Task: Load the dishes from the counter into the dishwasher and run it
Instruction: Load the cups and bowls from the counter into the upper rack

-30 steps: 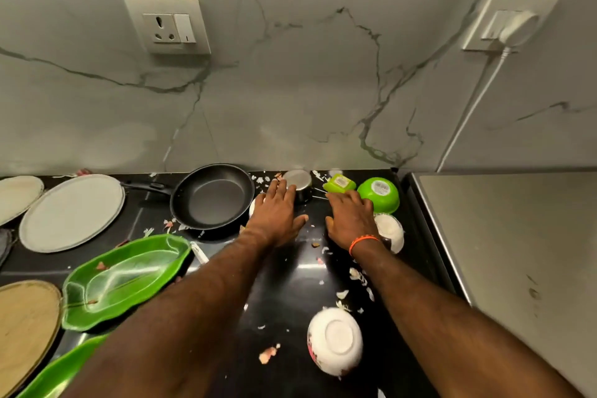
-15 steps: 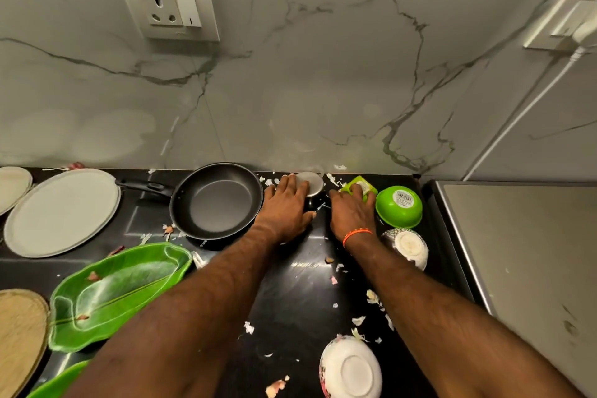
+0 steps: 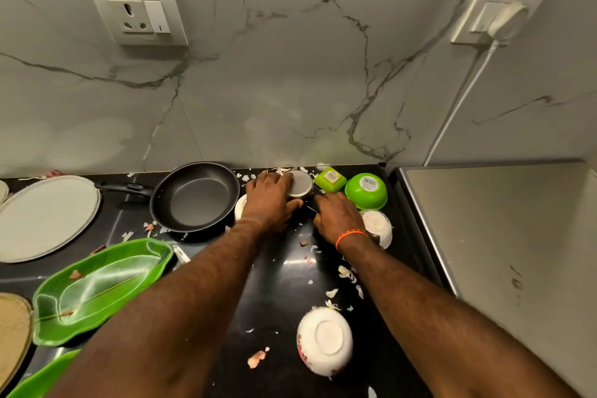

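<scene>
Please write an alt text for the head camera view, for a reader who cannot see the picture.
Seen from above, a person's left hand grips an upturned steel cup at the back of a littered black counter, while the right hand rests beside it. Around them lie a black frying pan, upturned green bowls and white bowls, and plates.

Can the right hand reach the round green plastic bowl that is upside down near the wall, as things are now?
Probably yes. The right hand lies just left of the round green plastic bowl, with only bare black counter between them. The white bowl sits nearer the person, not in the path.
</scene>
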Motion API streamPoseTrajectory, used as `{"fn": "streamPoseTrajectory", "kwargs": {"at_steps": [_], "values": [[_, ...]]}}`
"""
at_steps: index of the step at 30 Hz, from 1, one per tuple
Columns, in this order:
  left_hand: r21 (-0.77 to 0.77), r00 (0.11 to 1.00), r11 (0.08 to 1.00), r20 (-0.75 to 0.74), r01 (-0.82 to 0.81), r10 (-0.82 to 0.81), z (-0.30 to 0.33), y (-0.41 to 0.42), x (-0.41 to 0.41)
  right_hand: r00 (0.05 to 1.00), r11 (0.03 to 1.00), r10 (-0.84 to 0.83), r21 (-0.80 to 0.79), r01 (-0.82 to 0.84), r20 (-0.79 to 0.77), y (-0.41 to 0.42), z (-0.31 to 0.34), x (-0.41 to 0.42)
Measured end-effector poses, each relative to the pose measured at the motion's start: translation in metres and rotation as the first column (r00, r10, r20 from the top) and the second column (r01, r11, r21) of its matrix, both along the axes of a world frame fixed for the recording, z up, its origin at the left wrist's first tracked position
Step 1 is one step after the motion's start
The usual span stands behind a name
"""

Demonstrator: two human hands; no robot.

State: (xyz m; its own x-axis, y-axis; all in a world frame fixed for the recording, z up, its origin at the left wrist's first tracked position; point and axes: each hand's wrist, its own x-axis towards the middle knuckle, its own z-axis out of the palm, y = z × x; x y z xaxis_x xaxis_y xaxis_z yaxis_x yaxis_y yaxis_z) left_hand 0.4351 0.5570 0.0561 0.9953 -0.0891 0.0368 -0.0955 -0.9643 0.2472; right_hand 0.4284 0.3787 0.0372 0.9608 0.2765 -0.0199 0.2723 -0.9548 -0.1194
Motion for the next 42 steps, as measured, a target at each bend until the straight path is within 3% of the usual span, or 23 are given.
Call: {"fn": "streamPoseTrajectory", "kwargs": {"at_steps": [11, 24, 32, 42], "values": [[-0.010, 0.985, 0.993, 0.130, 0.119, -0.116, 0.028, -0.065, -0.090, 0.997, 0.995, -0.018, 0.100, 0.011, 0.070, -0.083, 0.029, -0.093], [-0.015, 0.916, 0.937, 0.214, 0.349, -0.338, 0.039, -0.216, -0.200, 0.965, 0.958, -0.251, 0.162, 0.237, 0.075, -0.237, 0.042, -0.242], [-0.072, 0.839, 0.847, 0.205, 0.526, -0.504, 0.035, -0.318, -0.258, 0.913, 0.900, -0.408, 0.180, 0.398, 0.020, -0.330, 0.033, -0.332], [-0.050, 0.629, 0.632, 0.177, 0.774, -0.757, 0.017, -0.462, -0.311, 0.759, 0.736, -0.651, 0.254, 0.627, 0.016, -0.440, 0.008, -0.442]]}}
